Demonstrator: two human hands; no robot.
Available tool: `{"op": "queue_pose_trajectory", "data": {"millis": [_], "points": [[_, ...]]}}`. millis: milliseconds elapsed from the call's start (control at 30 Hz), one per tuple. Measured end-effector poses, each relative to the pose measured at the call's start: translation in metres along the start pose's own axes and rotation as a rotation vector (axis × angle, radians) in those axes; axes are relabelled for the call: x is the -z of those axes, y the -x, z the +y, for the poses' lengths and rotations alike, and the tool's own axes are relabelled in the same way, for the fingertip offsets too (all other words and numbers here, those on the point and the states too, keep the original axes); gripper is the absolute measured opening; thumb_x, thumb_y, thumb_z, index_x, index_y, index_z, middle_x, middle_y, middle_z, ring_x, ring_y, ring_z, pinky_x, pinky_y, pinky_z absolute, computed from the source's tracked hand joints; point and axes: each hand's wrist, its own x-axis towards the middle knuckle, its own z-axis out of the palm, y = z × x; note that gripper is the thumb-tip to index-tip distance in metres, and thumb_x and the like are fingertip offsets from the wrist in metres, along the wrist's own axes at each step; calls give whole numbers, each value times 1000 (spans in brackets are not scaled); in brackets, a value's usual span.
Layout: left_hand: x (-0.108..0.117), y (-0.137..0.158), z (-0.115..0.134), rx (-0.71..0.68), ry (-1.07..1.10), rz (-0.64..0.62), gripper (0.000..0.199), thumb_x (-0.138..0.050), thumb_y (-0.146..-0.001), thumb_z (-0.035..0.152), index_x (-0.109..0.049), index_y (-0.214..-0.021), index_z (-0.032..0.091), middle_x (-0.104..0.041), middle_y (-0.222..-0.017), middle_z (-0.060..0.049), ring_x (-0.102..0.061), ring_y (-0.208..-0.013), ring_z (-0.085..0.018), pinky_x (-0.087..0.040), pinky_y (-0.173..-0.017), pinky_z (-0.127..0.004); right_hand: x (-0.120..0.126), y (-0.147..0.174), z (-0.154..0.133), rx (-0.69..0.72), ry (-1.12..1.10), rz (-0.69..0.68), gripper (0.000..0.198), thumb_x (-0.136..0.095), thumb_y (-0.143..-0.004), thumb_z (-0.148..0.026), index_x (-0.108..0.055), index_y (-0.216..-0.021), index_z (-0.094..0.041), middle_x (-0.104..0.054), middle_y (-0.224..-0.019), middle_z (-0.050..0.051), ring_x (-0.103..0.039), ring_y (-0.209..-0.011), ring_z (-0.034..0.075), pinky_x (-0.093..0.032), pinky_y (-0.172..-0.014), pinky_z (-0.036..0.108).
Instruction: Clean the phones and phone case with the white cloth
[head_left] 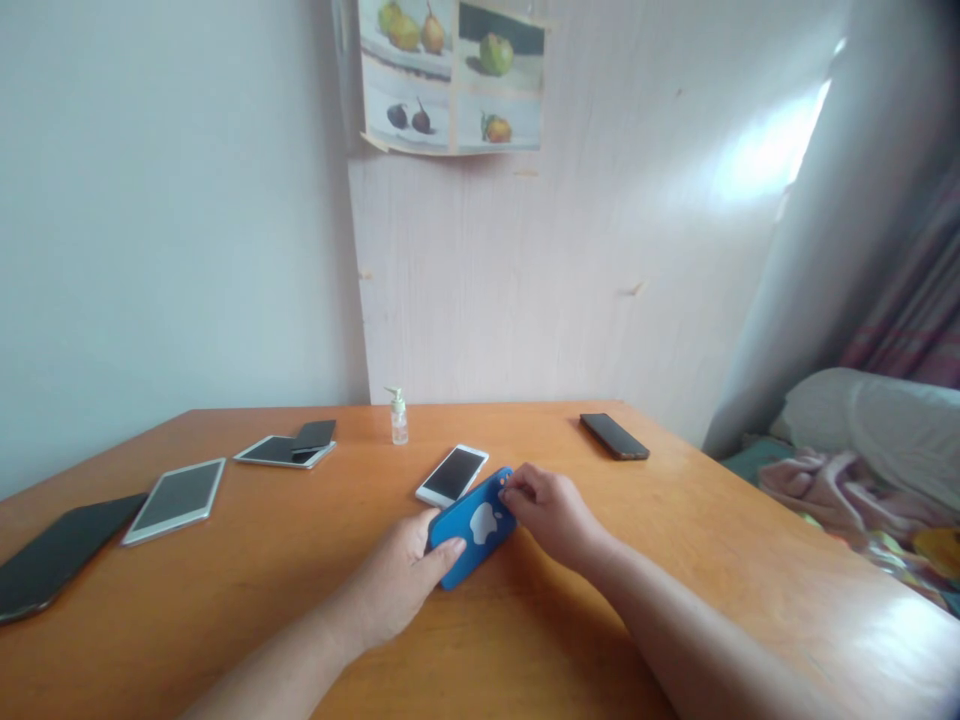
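Observation:
My left hand is closed round the lower left end of a blue phone case, its thumb lying across the back. The case is tilted up off the table and shows a white apple logo. Whether a phone sits inside it cannot be seen. At the upper right corner, by the camera holes, the bent fingers of my right hand are pinched against the case. Just behind the case a white smartphone with a dark screen lies face up, partly covered by the case.
A clear pump bottle stands toward the back of the wooden table. On the left lie a dark flat case, a white tablet, and another tablet under a dark folded piece. A black phone lies back right.

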Motion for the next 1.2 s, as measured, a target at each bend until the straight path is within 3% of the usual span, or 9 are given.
{"op": "queue_pose_trajectory", "data": {"millis": [100, 200, 433, 567, 633, 767, 900, 1033, 1200], "points": [[0, 1, 1, 25, 26, 1, 35, -57, -85, 45, -64, -103, 15, -58, -71, 1, -46, -62, -12, -40, -60, -24, 8, -5, 4, -95, -39, 43, 13, -54, -79, -27, -61, -72, -19, -62, -62, -1, -55, -59, 13, -37, -53, 22], [3, 1, 1, 46, 54, 41, 38, -56, -85, 50, -62, -101, 15, -54, -68, 2, -44, -59, -12, -37, -54, -22, 12, -7, 5, -139, -85, -7, 11, -54, -77, -24, -59, -70, -18, -62, -58, -2, -56, -56, 13, -38, -52, 22], [18, -3, 0, 20, 16, 302, 41, -54, -86, 56, -59, -88, 15, -49, -63, 3, -41, -58, -11, -35, -54, -21, -9, 17, -15, -72, -261, -287, 7, -57, -79, -23, -62, -78, -18, -64, -60, -2, -55, -54, 11, -39, -51, 21], [20, -3, -2, -5, 35, 367, 41, -54, -86, 56, -60, -89, 16, -50, -64, 3, -41, -57, -11, -36, -54, -22, -19, 33, -29, -15, -497, -508, 24, -57, -86, -32, -64, -105, -19, -69, -76, 0, -59, -64, 12, -44, -59, 22], [20, -3, -2, -16, 18, 366, 41, -53, -86, 56, -61, -91, 16, -52, -65, 3, -43, -58, -11, -37, -55, -22, -19, 33, -31, -29, -547, -468, 29, -57, -88, -37, -63, -109, -18, -66, -73, 0, -57, -62, 11, -44, -58, 22], [15, -2, 0, -105, -146, 372, 34, -53, -88, 48, -64, -91, 17, -59, -71, 0, -51, -65, -15, -41, -63, -25, -14, 23, -29, -119, -629, -295, 36, -58, -86, -50, -65, -92, -15, -61, -66, -1, -53, -54, 9, -40, -51, 20], [6, 0, 2, -280, -430, 349, 23, -51, -91, 34, -69, -102, 24, -63, -91, -4, -59, -82, -18, -45, -75, -27, -13, 17, -25, -317, -859, -311, 46, -56, -86, -59, -64, -96, -14, -66, -77, 5, -59, -55, 11, -44, -50, 21], [0, 2, -1, -354, -686, 285, 34, -49, -91, 23, -66, -117, 34, -61, -98, -5, -60, -88, -19, -47, -78, -28, -19, 16, -20, -407, -1086, -300, 39, -59, -86, -52, -62, -93, -14, -67, -79, 7, -62, -58, 12, -46, -51, 21], [-4, 0, -11, -423, -821, 288, 47, -55, -85, 17, -58, -128, 33, -60, -109, -7, -59, -100, -23, -47, -90, -36, -22, 7, -8, -473, -1157, -169, 18, -62, -82, -31, -58, -87, -14, -66, -72, 5, -62, -58, 12, -49, -53, 22]]}}
